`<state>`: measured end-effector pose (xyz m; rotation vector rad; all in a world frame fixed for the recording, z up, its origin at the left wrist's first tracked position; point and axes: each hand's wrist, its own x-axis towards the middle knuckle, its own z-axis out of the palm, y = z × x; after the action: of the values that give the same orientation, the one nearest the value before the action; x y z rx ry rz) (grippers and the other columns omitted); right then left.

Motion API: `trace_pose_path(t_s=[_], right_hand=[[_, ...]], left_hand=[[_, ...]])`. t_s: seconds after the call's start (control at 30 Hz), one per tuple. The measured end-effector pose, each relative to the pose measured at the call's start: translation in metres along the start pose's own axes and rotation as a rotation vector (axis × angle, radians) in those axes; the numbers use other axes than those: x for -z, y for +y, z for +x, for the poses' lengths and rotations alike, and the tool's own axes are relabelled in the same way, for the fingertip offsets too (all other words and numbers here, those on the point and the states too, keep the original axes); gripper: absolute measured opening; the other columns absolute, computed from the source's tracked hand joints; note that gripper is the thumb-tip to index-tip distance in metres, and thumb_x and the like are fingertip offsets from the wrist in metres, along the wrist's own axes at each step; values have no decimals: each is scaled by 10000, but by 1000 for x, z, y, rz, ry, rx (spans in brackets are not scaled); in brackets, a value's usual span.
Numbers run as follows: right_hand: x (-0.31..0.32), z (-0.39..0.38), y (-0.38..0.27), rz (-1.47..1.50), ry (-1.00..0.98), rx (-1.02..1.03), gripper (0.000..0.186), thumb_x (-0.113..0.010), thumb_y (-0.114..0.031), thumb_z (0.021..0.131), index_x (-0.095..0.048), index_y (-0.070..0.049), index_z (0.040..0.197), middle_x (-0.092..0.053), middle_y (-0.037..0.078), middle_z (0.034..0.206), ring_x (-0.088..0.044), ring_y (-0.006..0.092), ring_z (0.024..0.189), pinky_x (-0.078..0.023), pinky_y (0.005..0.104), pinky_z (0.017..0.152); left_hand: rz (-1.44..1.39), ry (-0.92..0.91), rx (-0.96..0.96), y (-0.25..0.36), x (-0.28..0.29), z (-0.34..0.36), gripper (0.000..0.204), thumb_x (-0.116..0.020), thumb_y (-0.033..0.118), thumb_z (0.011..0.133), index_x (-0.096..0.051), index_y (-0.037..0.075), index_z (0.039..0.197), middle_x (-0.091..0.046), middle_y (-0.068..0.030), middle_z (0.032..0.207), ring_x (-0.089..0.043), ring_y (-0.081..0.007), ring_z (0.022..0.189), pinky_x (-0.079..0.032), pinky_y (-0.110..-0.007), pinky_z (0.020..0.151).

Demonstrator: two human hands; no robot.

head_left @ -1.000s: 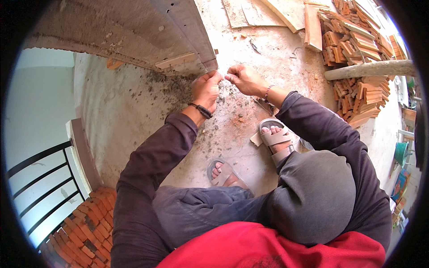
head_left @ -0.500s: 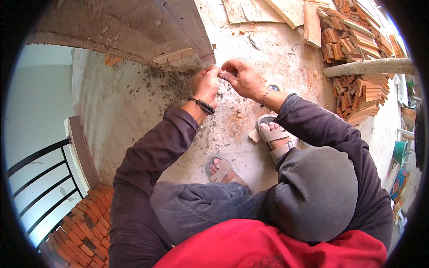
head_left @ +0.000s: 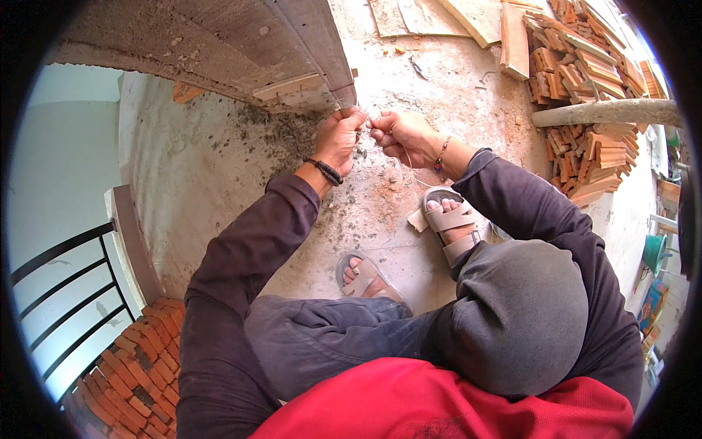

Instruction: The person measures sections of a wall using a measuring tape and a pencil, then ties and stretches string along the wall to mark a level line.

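Note:
A thin white string (head_left: pixel 410 167) runs between my hands and hangs in a loop below the right one. My left hand (head_left: pixel 338 140) is closed, pinching the string just under the lower corner of a rough grey column-like block (head_left: pixel 311 55). Close by on its right, my right hand (head_left: pixel 408 136) pinches the string too, with thumb and fingers pressed together. A thin wooden strip (head_left: pixel 287 87) lies against the block's lower edge, beside my left hand. Exactly how the string passes between the fingertips is too small to make out.
Stacks of orange bricks (head_left: pixel 585 73) stand at the right, crossed by a pale pole (head_left: pixel 607 113). Boards (head_left: pixel 417 18) lie at the far side. More bricks (head_left: pixel 135 373) are piled lower left beside a black railing (head_left: pixel 69 252). Dark crumbs dot the floor (head_left: pixel 190 168).
My hands have drawn slightly apart, the right one moving right and down a little. The string's loop now shows beneath it. A round object near my right wrist is now hidden.

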<state>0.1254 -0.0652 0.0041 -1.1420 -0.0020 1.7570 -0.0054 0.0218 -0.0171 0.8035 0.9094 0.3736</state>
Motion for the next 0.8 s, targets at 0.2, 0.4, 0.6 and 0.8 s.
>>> trace_pose_path(t_s=[0.2,0.4,0.6,0.8], right_hand=[[7,-4,2,-1065,257,739,128,-636,-199,860,-652,-87,920,-594,35,707,-571,148,624,-466,306,572],[10,4,1,-1143,300,800,172,-573,-177,890,-671,-42,849,-605,128,720,-594,203,655,-480,361,645],[23,12,4,-262,-154,111,194,-506,-218,957,-619,-63,984,-548,-17,684,-501,94,559,-375,246,469],[8,-4,-4,-898,134,593,285,-720,-178,826,-582,-66,1048,-587,19,890,-582,88,689,-479,235,583]], left_hand=[[70,49,17,3,-7,-2,108,-625,150,882,-588,190,789,-566,89,739,-506,-36,671,-398,-219,646],[-44,-1,78,3,-6,-1,58,-606,202,916,-620,151,894,-570,75,785,-503,-43,712,-415,-231,678],[-52,-188,108,5,1,2,176,-584,262,935,-637,101,982,-554,58,720,-481,-40,619,-403,-190,566],[53,-3,62,7,-10,3,305,-732,310,818,-482,189,692,-503,95,631,-401,-4,485,-313,-152,417]])
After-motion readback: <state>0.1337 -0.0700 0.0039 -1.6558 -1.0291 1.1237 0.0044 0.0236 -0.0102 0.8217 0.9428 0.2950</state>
